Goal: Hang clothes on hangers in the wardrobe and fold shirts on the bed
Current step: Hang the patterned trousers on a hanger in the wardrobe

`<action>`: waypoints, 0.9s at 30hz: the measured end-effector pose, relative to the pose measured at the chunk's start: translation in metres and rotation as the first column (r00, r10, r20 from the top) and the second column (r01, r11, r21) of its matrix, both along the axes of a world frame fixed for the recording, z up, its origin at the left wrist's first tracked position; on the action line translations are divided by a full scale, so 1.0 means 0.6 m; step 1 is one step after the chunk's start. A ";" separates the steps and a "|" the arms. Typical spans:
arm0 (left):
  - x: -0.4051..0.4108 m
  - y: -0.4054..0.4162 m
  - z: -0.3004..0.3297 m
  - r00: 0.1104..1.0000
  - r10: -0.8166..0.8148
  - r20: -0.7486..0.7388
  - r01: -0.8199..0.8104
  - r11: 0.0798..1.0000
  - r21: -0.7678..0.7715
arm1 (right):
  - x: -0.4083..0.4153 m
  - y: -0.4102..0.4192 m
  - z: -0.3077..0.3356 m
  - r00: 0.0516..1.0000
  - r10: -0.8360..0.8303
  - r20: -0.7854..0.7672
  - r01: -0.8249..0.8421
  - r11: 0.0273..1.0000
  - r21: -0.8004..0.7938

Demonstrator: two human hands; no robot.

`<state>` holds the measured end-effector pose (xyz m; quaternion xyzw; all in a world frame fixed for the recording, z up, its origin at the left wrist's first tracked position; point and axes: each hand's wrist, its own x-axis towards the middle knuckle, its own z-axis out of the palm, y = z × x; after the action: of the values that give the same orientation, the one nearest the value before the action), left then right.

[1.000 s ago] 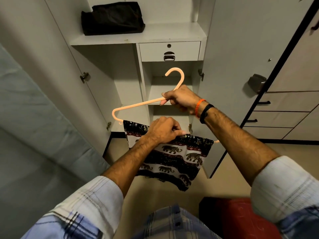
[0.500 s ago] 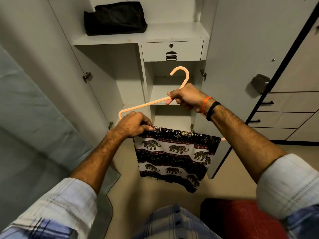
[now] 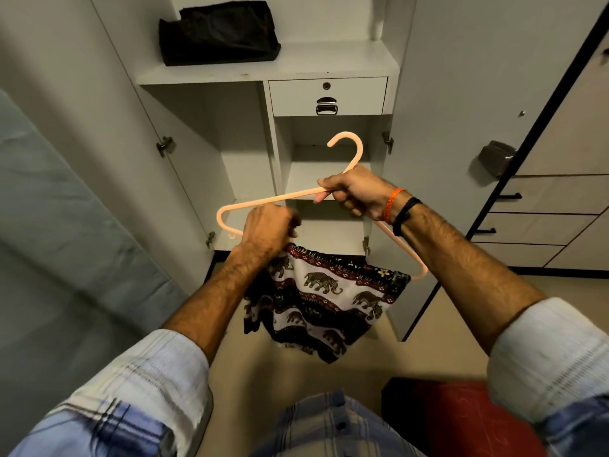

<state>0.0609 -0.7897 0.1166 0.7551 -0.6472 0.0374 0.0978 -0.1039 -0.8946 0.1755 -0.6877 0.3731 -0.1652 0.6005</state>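
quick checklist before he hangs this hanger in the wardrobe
1. Right hand grips the hanger below its hook: ok.
2. Left hand holds the elephant-print cloth at its top edge: ok.
3. Cloth spread evenly along the bar: not ok, bunched at the left.
4. Hook free of fabric: ok.
5. Wardrobe doors open: ok.
6. Rail to hang from: cannot tell, none in view.

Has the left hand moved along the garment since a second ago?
Yes. The left hand went from mid-garment to the elephant-print garment's left end, beside the hanger's left corner, nearer the left wardrobe door.
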 end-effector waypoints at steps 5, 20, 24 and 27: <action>-0.039 -0.005 -0.006 0.878 -0.158 -0.452 0.277 0.938 0.210 | 0.012 0.015 -0.001 1.000 0.018 -0.024 -0.019 0.999 -0.046; -0.111 -0.017 -0.024 0.913 -0.077 -0.401 0.037 0.994 -0.106 | 0.016 0.025 0.023 0.997 0.073 -0.006 -0.073 0.996 -0.057; -0.091 -0.018 -0.016 0.966 -0.118 -0.230 0.160 0.972 0.173 | 0.014 0.021 0.021 0.997 0.076 -0.030 -0.079 0.992 -0.094; -0.057 -0.001 -0.015 0.960 -0.102 -0.261 0.160 0.964 0.214 | 0.005 0.014 0.016 0.998 0.048 -0.027 -0.050 0.995 -0.085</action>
<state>0.0268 -0.7903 0.1074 0.7153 -0.6787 -0.1398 0.0908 -0.1010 -0.8861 0.1851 -0.7239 0.3562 -0.1576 0.5694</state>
